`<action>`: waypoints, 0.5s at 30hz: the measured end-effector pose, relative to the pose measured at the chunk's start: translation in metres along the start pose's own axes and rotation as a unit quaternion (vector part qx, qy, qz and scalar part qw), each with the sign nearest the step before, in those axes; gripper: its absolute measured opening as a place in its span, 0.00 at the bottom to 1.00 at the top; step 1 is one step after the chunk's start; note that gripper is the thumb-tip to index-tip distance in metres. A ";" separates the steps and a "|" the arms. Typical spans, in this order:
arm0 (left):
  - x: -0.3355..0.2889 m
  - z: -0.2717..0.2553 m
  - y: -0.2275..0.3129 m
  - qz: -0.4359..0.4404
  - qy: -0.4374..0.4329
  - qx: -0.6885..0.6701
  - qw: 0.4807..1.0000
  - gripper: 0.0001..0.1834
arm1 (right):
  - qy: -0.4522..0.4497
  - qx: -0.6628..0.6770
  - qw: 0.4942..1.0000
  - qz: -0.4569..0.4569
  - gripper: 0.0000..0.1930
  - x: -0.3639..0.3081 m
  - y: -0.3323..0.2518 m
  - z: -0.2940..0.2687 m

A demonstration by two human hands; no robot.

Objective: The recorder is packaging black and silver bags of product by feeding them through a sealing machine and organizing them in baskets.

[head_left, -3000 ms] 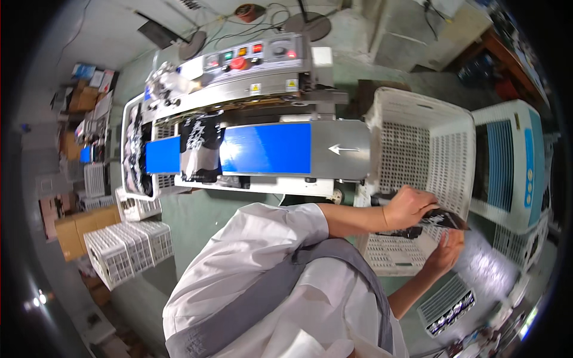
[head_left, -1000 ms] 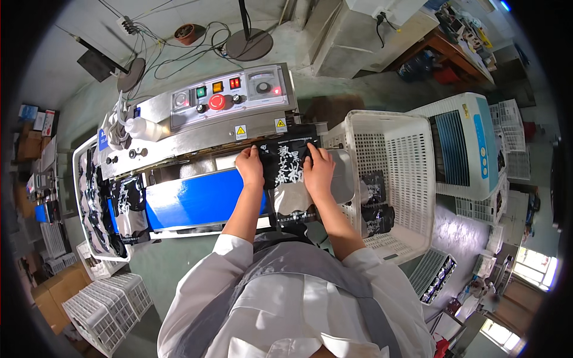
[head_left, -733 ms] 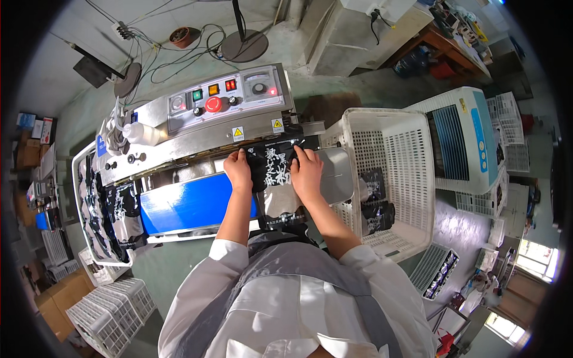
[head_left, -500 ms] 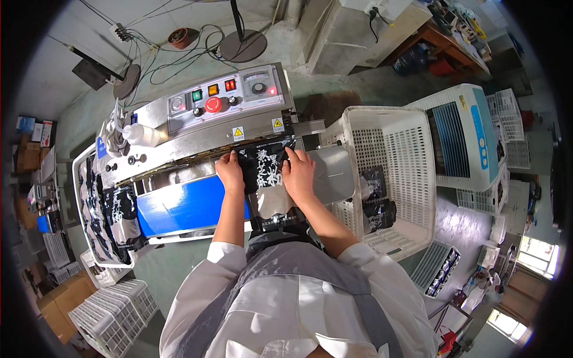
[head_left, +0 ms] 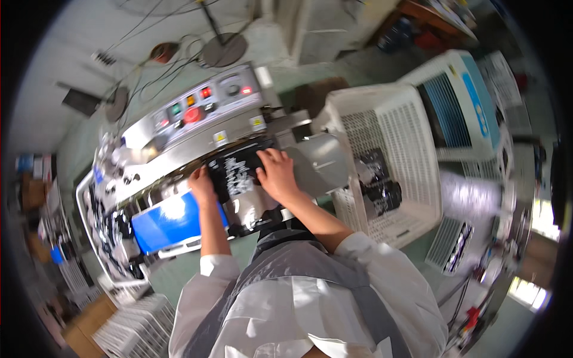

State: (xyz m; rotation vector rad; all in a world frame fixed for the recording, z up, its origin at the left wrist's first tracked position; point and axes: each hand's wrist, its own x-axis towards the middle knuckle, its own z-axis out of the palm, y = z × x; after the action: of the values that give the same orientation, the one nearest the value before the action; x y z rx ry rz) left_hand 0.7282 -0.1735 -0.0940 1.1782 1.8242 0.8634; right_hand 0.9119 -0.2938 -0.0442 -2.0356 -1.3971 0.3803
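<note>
A black-and-grey pouch [head_left: 245, 204] with pale print lies on the sealing machine's bed, its top edge at the machine's sealing slot. Its left edge near the top is pinched by my left hand [head_left: 202, 185]. My right hand [head_left: 277, 176] grips the upper right edge, fingers bent over the front, the thumb partly hidden. Along the front of the sealing machine [head_left: 197, 143] runs a blue belt [head_left: 176, 224], left of the pouch. To the right of my right hand is a grey metal plate [head_left: 322, 161]. Motion blurs the picture somewhat.
At the right stands a white crate [head_left: 412, 143] holding black pouches [head_left: 382, 197]. A white bin [head_left: 89, 238] at the left holds several similar pouches. Beyond the right crate is a white and blue appliance [head_left: 453, 107]. Cables [head_left: 143, 83] lie on the floor behind the machine.
The view has turned and shifted, so the machine sits lower left and tilted. Both hands and the pouch have moved left along the machine, the pouch still between them.
</note>
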 end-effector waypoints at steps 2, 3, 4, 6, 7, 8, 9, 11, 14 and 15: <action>0.015 -0.031 -0.022 0.022 -0.001 0.034 0.999 0.12 | 0.044 0.049 0.997 -0.047 0.20 -0.006 -0.005 -0.023; 0.018 -0.046 -0.031 0.029 -0.009 -0.010 0.999 0.11 | 0.069 0.062 0.994 -0.059 0.18 -0.008 -0.001 -0.043; 0.017 -0.062 -0.037 0.034 -0.016 -0.056 0.998 0.11 | 0.093 0.075 0.990 -0.073 0.17 -0.010 0.009 -0.064; -0.024 -0.069 0.004 0.192 0.012 0.180 0.965 0.09 | 0.186 0.033 0.980 -0.068 0.18 -0.022 0.062 -0.114; -0.023 -0.085 -0.006 0.217 0.051 0.191 0.956 0.08 | 0.264 0.020 0.963 -0.054 0.20 -0.025 0.083 -0.135; -0.045 -0.085 0.016 0.253 0.054 0.223 0.940 0.08 | 0.292 0.040 0.956 0.002 0.17 -0.033 0.123 -0.147; -0.064 -0.084 0.035 0.292 0.067 0.238 0.924 0.08 | 0.306 0.079 0.945 0.089 0.14 -0.041 0.162 -0.154; -0.094 -0.081 0.056 0.279 0.036 0.216 0.935 0.07 | 0.275 0.144 0.913 0.265 0.09 -0.060 0.251 -0.141; -0.137 -0.067 0.080 0.322 -0.026 0.203 0.925 0.07 | -0.094 0.006 0.859 0.503 0.16 -0.124 0.456 -0.032; -0.152 -0.065 0.087 0.325 -0.028 0.233 0.916 0.07 | -0.091 -0.067 0.913 0.392 0.19 -0.144 0.474 0.017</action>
State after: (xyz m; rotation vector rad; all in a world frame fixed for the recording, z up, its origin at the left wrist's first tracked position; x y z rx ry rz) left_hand 0.7458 -0.2938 0.0477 2.1690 1.6445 0.7374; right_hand 1.1913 -0.5313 -0.3780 -2.6748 -0.6376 0.8441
